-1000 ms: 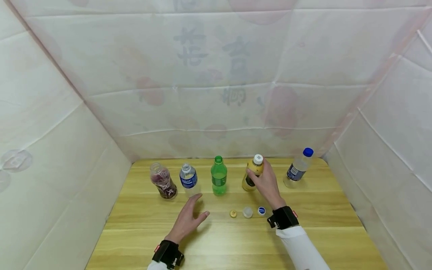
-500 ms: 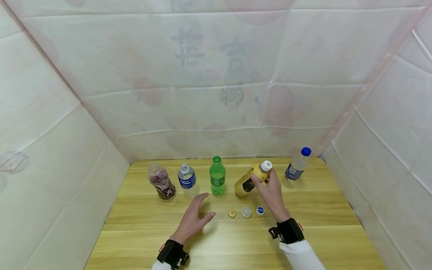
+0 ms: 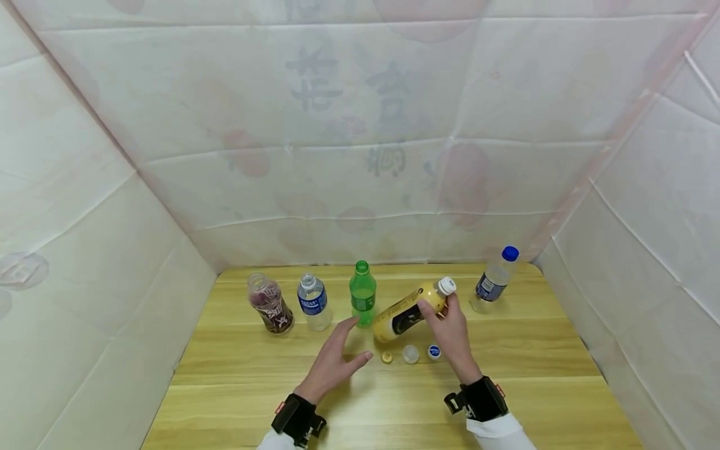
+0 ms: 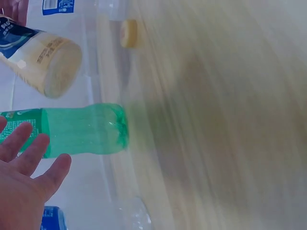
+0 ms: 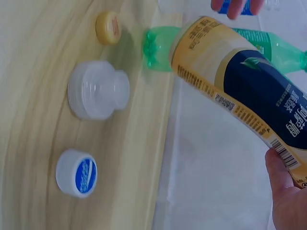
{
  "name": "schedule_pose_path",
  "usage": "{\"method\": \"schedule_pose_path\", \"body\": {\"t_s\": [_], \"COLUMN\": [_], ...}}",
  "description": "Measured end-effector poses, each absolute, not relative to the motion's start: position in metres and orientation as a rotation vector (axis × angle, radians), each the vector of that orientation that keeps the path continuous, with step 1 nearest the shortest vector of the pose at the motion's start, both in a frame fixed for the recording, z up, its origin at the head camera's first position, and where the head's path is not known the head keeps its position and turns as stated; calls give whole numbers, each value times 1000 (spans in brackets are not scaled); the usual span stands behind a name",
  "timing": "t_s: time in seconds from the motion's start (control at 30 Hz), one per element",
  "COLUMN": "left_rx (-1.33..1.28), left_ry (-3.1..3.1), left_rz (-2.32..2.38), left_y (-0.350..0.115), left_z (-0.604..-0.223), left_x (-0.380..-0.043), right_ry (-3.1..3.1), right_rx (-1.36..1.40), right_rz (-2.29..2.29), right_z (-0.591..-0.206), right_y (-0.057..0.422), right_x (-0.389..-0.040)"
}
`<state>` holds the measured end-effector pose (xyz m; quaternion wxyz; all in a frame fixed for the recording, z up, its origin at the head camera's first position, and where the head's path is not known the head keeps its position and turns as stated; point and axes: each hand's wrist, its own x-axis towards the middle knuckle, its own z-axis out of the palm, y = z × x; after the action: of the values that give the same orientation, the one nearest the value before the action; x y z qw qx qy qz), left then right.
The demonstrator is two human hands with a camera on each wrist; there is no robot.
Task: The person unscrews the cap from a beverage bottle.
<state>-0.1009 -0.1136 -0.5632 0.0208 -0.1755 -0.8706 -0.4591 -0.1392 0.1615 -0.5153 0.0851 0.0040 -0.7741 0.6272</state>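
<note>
My right hand grips a yellow bottle with a dark label and a white cap, near its capped end. The bottle tilts, base to the left, and in the right wrist view its base hangs above the table. My left hand is held with fingers spread and nothing in it, close in front of the green bottle. In the left wrist view the yellow bottle's base faces my left hand. Below the bottle lie a small yellow cap, a translucent cap and a blue-and-white cap.
To the left stand an uncapped clear bottle with a blue label and an uncapped bottle with a purple label. A clear bottle with a blue cap stands at the right. White sheeting surrounds the wooden table.
My right hand has lifted the yellow bottle from upright, tilting it and bringing it left and nearer. My left hand has moved right, towards the bottle's base.
</note>
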Motion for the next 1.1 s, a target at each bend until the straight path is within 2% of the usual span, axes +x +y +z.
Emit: {"method": "schedule_pose_path", "body": {"t_s": [0.57,1.1], "left_rx": [-535,-472], "left_ry": [-2719,-2709], "left_rz": [-1447,-1206], "left_y": [-94,-73], "left_z": [-552,-547], "left_x": [-107,-114], "right_ry": [-2315,-2293], "right_rx": [185,244], "right_rz": [1973,2012], "right_z": [-521,-520], "right_y": [137,119], "right_x": [-130,-128]}}
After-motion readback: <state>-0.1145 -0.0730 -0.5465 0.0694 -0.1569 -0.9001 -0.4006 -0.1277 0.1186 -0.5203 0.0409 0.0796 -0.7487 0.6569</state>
